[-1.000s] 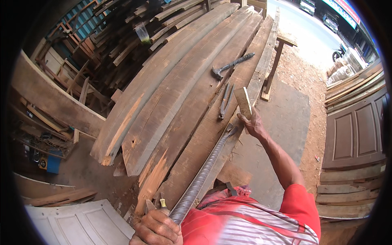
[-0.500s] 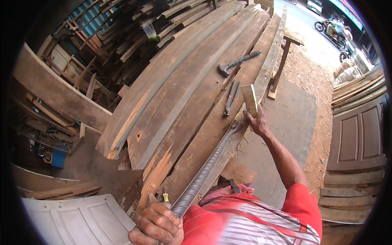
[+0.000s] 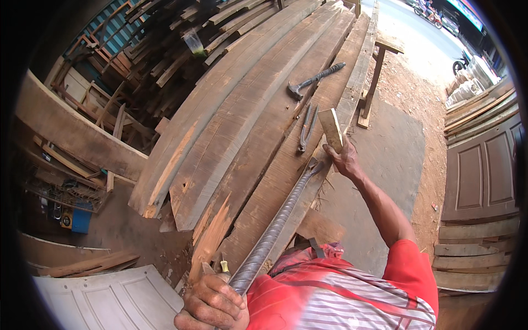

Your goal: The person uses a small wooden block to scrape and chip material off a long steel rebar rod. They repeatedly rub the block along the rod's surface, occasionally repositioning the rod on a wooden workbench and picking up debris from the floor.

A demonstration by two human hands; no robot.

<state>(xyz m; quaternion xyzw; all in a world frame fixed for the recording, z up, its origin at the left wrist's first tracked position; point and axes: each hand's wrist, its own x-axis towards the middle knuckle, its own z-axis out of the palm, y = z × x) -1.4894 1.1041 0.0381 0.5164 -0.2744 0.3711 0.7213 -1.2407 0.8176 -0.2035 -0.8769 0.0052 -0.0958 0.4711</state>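
Observation:
My left hand (image 3: 213, 305), low in the view, is wrapped around the near end of a long ribbed steel bar (image 3: 273, 224). Its flattened, forked-looking far tip rests on or just over a long plank (image 3: 294, 190); contact is unclear. My right hand (image 3: 345, 159), farther off, grips a short pale wooden block (image 3: 331, 128) tilted up beside that tip. On the boards just left of the block lies a pair of pincers (image 3: 307, 132), legs pointing away. Beyond them rests a dark claw hammer (image 3: 318, 80). A small yellowish piece (image 3: 224, 266) stands by my left hand.
Several wide weathered boards (image 3: 220, 143) lie side by side, one with a splintered near end (image 3: 212, 234). A wooden stand (image 3: 374, 85) supports the right side. White panel door (image 3: 110, 300) lies at lower left; a brown door (image 3: 479, 170) and stacked planks are at right. Beyond is a road.
The whole view has shifted slightly. Both hands keep their holds, with the bar and block in nearly the same place. Vehicles on the road have moved.

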